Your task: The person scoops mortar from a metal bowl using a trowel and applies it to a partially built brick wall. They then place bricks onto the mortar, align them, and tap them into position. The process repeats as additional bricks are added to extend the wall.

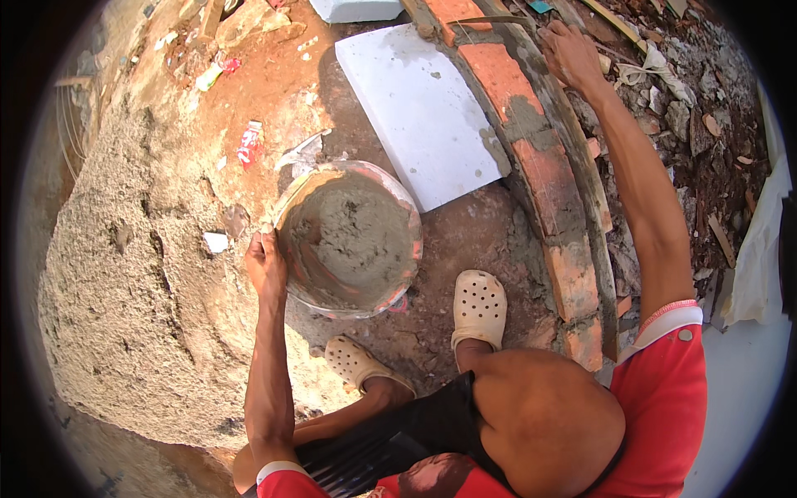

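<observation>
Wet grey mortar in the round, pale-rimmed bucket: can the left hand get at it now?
Probably yes: the left hand is at the bucket rim, and nothing covers the wet grey mortar.

Upright bucket (417,245) (grey mortar (353,232) inside)

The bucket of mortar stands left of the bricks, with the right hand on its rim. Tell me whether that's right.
Wrong hand: the head view shows the left hand on the rim. The bucket of mortar does stand left of the bricks.
</observation>
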Tool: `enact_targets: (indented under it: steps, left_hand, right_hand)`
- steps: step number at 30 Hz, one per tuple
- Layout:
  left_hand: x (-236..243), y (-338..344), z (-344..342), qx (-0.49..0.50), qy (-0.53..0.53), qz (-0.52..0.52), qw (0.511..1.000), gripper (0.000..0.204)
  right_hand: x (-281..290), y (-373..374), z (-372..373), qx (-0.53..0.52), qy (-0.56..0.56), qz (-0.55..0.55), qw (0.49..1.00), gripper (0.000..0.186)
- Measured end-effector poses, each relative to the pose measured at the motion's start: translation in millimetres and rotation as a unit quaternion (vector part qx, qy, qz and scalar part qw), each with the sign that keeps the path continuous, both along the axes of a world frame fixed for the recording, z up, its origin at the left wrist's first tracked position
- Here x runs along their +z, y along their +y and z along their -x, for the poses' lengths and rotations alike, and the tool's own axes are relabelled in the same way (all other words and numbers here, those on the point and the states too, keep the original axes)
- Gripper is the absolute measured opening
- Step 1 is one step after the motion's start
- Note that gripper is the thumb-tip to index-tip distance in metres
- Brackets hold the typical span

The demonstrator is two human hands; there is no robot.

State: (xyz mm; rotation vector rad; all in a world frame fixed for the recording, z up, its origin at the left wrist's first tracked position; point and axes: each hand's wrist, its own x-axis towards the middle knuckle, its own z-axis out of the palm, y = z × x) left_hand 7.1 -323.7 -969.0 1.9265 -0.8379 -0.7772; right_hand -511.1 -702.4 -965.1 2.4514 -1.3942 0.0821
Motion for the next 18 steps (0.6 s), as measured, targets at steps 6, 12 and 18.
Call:
enact_targets:
  steps: [6, 12, 18]
  left_hand:
    - [10, 1, 4, 0.009, -0.002, -0.031, 0.999, 0.037]
    - [27, -5, 4, -0.052, 0.052, -0.06, 0.996, 0.046]
    - [38, -15, 18, -0.069, 0.101, -0.022, 0.992, 0.031]
  right_hand:
    - [2, 42, 29, -0.043, -0.15, -0.088, 0.984, 0.033]
    - [-3, 75, 4, -0.162, -0.175, -0.158, 0.958, 0.033]
    - [15, 101, -28, -0.133, -0.154, -0.152, 0.967, 0.029]
